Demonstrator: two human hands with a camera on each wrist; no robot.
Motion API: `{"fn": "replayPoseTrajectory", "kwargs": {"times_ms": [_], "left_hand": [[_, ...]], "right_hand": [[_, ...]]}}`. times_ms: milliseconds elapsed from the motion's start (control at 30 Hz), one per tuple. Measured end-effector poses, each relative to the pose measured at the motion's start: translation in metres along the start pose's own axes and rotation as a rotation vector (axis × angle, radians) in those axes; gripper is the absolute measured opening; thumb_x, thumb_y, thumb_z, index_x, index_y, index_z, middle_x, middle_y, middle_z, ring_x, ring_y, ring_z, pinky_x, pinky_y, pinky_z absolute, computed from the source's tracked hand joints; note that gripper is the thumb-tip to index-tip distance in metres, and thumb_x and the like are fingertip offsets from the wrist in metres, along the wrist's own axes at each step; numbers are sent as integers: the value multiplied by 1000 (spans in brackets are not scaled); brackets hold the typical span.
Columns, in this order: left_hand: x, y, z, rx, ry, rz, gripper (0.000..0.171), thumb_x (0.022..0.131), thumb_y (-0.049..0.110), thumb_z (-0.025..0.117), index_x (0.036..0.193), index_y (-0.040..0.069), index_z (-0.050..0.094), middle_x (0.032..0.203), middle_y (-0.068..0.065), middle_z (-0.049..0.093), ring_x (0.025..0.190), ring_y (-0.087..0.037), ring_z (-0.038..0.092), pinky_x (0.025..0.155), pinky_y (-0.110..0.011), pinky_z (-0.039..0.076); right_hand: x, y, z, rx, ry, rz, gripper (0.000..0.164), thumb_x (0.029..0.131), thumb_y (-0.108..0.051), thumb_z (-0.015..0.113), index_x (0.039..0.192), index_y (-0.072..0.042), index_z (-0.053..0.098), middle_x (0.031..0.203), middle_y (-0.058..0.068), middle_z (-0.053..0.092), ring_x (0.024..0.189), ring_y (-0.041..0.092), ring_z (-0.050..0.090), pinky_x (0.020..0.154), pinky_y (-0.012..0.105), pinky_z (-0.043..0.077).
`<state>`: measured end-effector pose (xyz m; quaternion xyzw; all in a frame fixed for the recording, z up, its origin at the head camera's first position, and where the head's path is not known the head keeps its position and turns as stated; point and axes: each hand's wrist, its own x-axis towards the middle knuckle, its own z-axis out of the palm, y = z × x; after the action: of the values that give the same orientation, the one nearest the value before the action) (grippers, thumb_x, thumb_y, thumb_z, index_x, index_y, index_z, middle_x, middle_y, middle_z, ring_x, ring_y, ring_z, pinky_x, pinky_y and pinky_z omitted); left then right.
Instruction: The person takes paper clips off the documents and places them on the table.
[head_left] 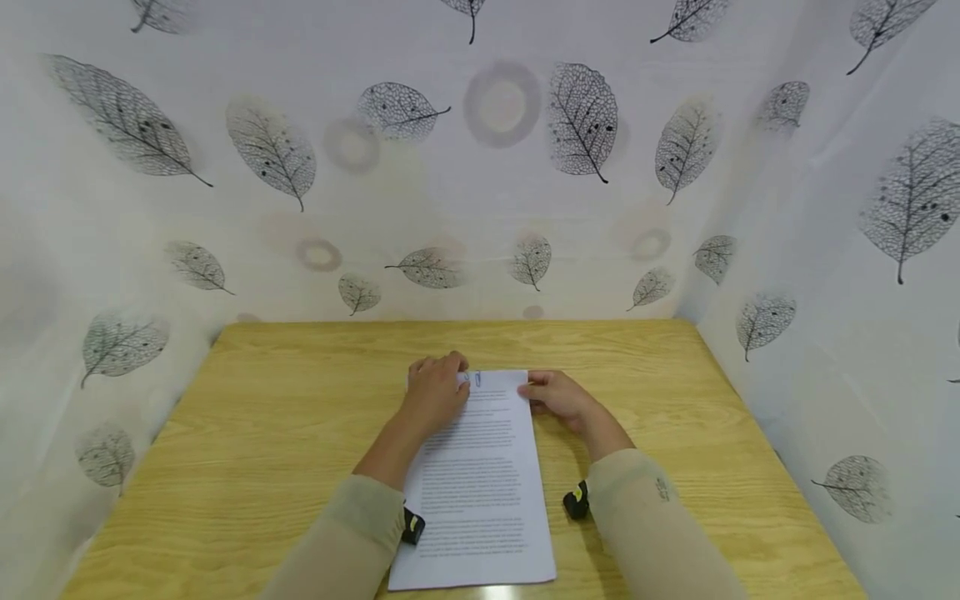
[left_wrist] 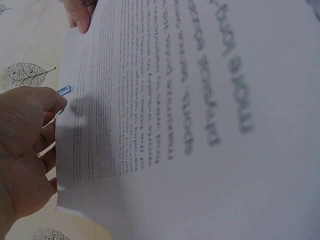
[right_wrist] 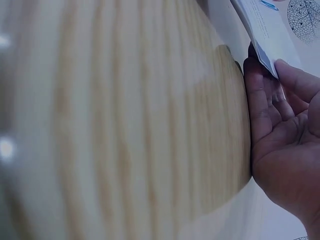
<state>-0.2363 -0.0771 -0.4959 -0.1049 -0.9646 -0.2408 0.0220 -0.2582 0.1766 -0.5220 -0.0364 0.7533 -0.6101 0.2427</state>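
Note:
A stack of printed paper sheets [head_left: 472, 492] lies lengthwise on the table, its top edge away from me. One blue paper clip [left_wrist: 65, 90] sits on that edge, near its middle. Just beside it, my left hand [head_left: 435, 396] pinches a second blue paper clip [left_wrist: 61, 111] at the edge, thumb over the print and fingers behind the sheets. The thumb hides most of this clip. At the top right corner, my right hand [head_left: 558, 396] grips the stack, thumb on the upper face and fingers underneath, as the right wrist view shows.
The wood-grain table [head_left: 285, 417] extends on both sides of the paper. A white cloth with leaf prints [head_left: 480, 192] hangs behind and along both sides of it. Small black devices [head_left: 576, 502] show at the cuffs of my sleeves.

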Motion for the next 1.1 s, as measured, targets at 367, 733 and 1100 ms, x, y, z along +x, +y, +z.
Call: {"fn": "replayPoseTrajectory", "kwargs": {"times_ms": [367, 733, 1100], "left_hand": [[8, -12, 8, -130, -49, -25, 25, 104, 25, 72, 124, 17, 61, 134, -10, 76, 132, -36, 67, 127, -61, 29], [8, -11, 4, -188, -76, -41, 22, 105, 24, 71, 123, 17, 60, 134, -13, 76, 127, -36, 68, 125, -59, 29], [8, -11, 6, -173, -102, -33, 21, 106, 22, 68, 122, 12, 60, 125, -11, 75, 122, -36, 69, 122, -54, 30]], "right_hand": [[0, 2, -1, 18, -6, -22, 39, 109, -8, 61, 143, 11, 61, 128, 20, 76, 98, 13, 75, 88, 27, 64], [3, 5, -2, 4, 17, 9, 39, 110, -8, 59, 145, 11, 60, 132, 22, 74, 96, 11, 74, 87, 26, 63], [3, 7, -2, 13, 5, -5, 36, 111, -8, 59, 142, 9, 63, 123, 14, 78, 92, 11, 73, 82, 25, 61]]}}
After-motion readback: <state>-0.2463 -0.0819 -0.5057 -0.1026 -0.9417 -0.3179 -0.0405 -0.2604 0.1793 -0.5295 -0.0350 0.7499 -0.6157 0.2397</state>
